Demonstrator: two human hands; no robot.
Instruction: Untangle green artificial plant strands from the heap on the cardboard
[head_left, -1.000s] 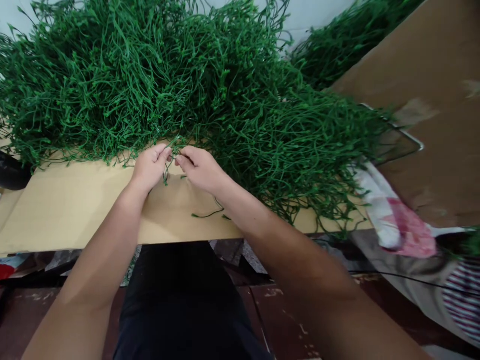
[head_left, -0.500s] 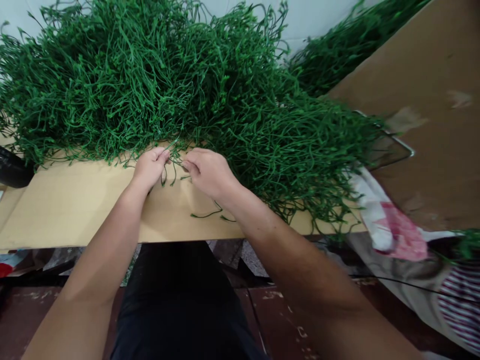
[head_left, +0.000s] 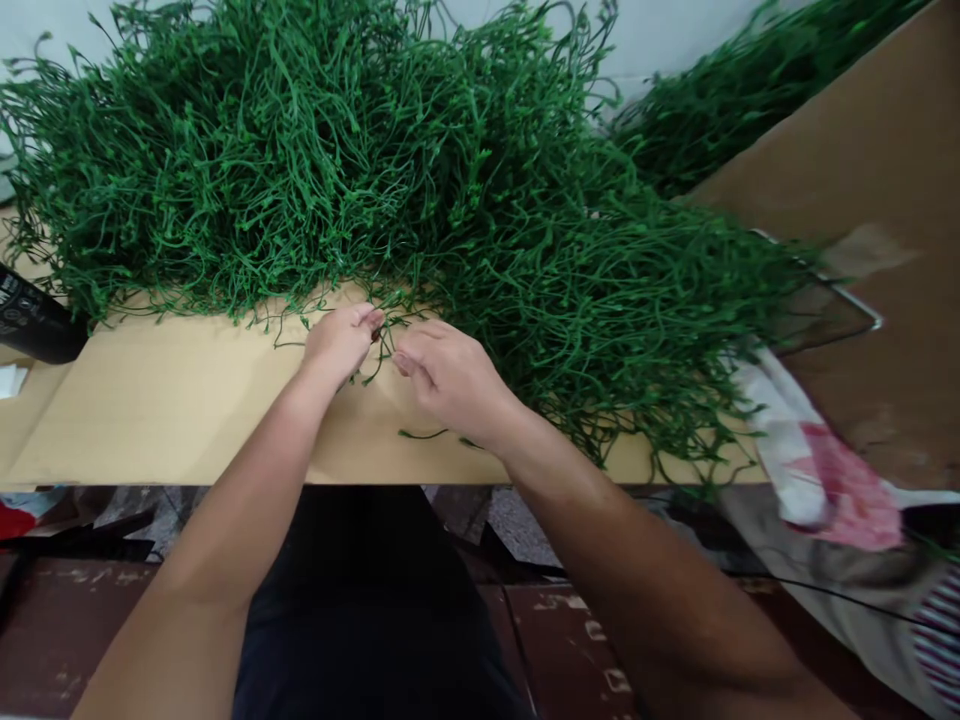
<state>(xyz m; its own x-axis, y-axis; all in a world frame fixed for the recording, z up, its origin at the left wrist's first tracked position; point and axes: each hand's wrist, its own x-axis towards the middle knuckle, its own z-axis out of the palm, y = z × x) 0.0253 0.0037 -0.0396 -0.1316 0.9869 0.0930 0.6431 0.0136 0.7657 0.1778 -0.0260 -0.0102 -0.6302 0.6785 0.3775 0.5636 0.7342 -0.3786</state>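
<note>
My left hand is closed in a pinch on thin green plastic stems, whose small forked tips poke out beside the fingers and hang below. Just to its right, my right hand has its thumb and fingers pressed together. What lies between those fingertips is too small to make out. Both hands are held low over a cardboard sheet, at the front edge of a big tangled heap of the same green stems. A loose stem lies on the cardboard below my right hand.
A black bottle-like cylinder lies tilted at the left. On the right stands a brown cardboard panel with a bent metal wire against it. A white and pink bag hangs at the right end. More green stems lie behind the panel.
The view has shifted, so the heap and panel sit further right. My hands remain close together in front of the heap, and both stay pinched. The stems by my left fingers have changed position.
</note>
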